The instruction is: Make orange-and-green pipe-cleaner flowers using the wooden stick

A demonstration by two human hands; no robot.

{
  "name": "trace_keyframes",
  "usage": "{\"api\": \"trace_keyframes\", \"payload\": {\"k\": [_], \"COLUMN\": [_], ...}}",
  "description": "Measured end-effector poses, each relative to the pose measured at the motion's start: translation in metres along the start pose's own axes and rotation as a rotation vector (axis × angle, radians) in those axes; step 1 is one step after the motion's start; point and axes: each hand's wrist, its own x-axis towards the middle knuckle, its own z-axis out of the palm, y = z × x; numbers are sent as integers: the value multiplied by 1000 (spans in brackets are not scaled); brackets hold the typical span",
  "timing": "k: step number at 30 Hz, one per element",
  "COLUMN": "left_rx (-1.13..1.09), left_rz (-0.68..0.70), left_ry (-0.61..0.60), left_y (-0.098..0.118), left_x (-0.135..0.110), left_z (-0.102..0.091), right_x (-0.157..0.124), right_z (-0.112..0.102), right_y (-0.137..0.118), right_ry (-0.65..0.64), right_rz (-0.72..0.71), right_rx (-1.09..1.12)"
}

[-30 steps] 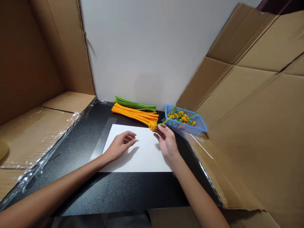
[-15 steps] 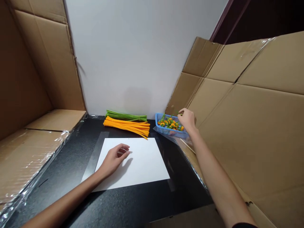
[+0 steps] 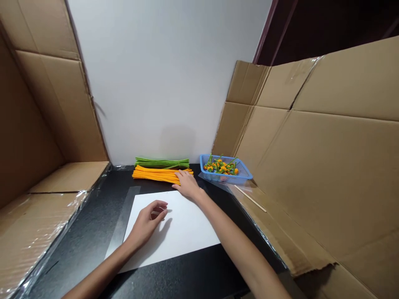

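Black tabletop [image 3: 77,232] walled by cardboard panels [image 3: 327,166]. Right hand [image 3: 187,185] moving away from blue mesh basket [image 3: 232,176], lying open, touching orange pipe cleaners [image 3: 156,175], gripping nothing. Left hand [image 3: 146,224] resting empty on white paper sheet [image 3: 187,232], fingers loosely curled. Green pipe cleaners [image 3: 162,163] lying beyond orange bundle.

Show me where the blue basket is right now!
In the head view, the blue plastic basket sits at the far right end of the black table, just right of the orange pipe cleaners and beyond the right hand.
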Motion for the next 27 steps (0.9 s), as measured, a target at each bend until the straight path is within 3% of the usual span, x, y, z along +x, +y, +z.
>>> {"api": "trace_keyframes", "payload": {"k": [5, 12, 20, 23, 27], "left_rx": [102, 554, 942, 1015, 1062], "left_rz": [73, 307, 470, 485, 395], "left_ry": [20, 171, 421, 437, 494], "left_y": [-1, -9, -18, -23, -25], "left_x": [3, 16, 66, 78, 79], "left_z": [-5, -36, -61, -67, -69], "right_x": [-6, -12, -11, -11, -13], "right_z": [17, 19, 20, 21, 21], "right_y": [-5, -6, -6, -4, -5], "right_ry": [60, 163, 228, 262, 301], "right_rz": [59, 72, -7, -34, -118], "right_rx": [-86, -128, -106, -102, -95]}}
